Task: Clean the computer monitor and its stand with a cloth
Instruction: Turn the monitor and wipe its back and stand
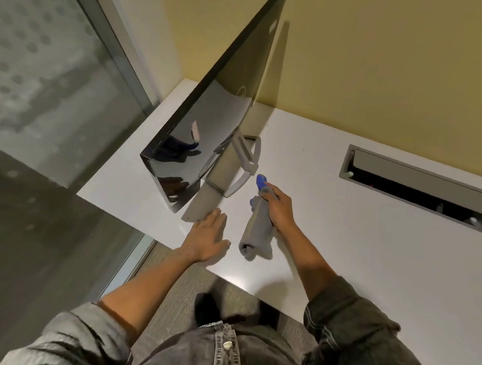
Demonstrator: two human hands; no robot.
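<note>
R fingers [270, 190] are curled shut round the upper end of a grey cloth [255, 231], which looks wrapped round something with a blue tip [261, 181], maybe a spray bottle, can't say for sure. The rolled lower end of the cloth hangs down to the white surface [372, 232]. Right hand [279, 210] sits just beside the stand base [205, 200]. L fingers [218, 219] are spread flat and hold nothing; left hand [206, 239] rests palm-down on the surface, fingertips at or almost at the front corner of the base.

Handling, judged: cloth is soft, light, limp, so bunch it in the palm for wiping rather than pinch one end. Monitor [210, 118] looks thin, glossy, prob fragile on the screen side; steady it by the bezel edge or stand, light pressure only. Base is stiff, flat, fine to press on.

Looks: the monitor's shiny dark panel, a round logo on it, stands near the surface's left corner on a grey stand column [224, 164] w/ a cable loop. A cable hatch [414, 187] sits well apart to the right.
</note>
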